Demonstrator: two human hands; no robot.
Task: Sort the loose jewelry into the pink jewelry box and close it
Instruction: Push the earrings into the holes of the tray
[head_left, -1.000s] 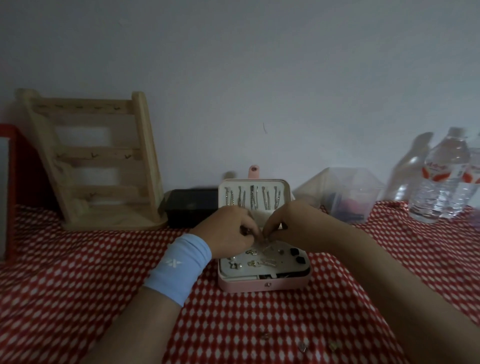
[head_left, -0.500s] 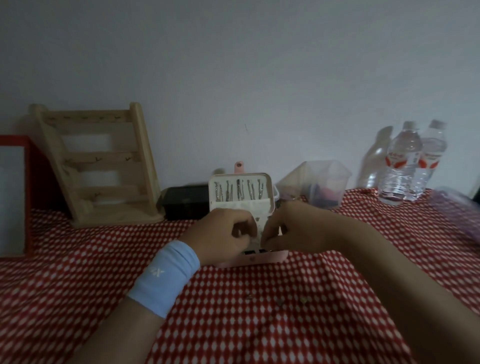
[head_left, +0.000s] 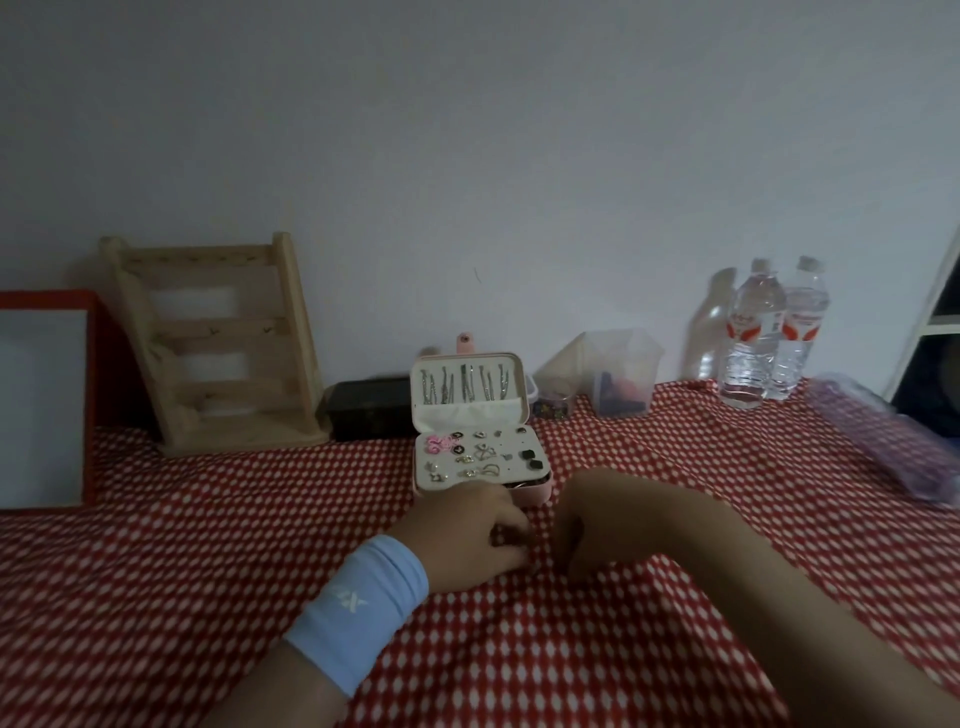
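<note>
A: Entry. Pink jewelry box (head_left: 537, 496): position and state?

B: Mid-width on the bench (head_left: 208, 571), toward the back edge. Its lid (head_left: 470, 389) is open and upright, with a row of silver pieces clipped inside. The tray holds many small earrings (head_left: 480, 452). Not closed.

A: Hands?

B: Both are down on the red checked cloth, just in front of the box's front wall. The left hand (head_left: 467, 530), with a blue wristband, has its fingers curled down to the cloth. The right hand (head_left: 587, 525) is near it, knuckles up, fingers tucked under. Cannot tell whether either pinches anything, as the fingertips are hidden.

A: Step in hand?

B: Judged to be a pick-up of loose pieces from the cloth. No loose pieces show around the hands.

A: Next move?

B: A fine fingertip pinch, a short lift to a free spot in the tray, then the lid folded down last.

A: Surroundings?

B: At the back edge: wooden rack (head_left: 218, 343), black case (head_left: 369, 408), clear tub (head_left: 618, 374), water bottles (head_left: 769, 332).
</note>
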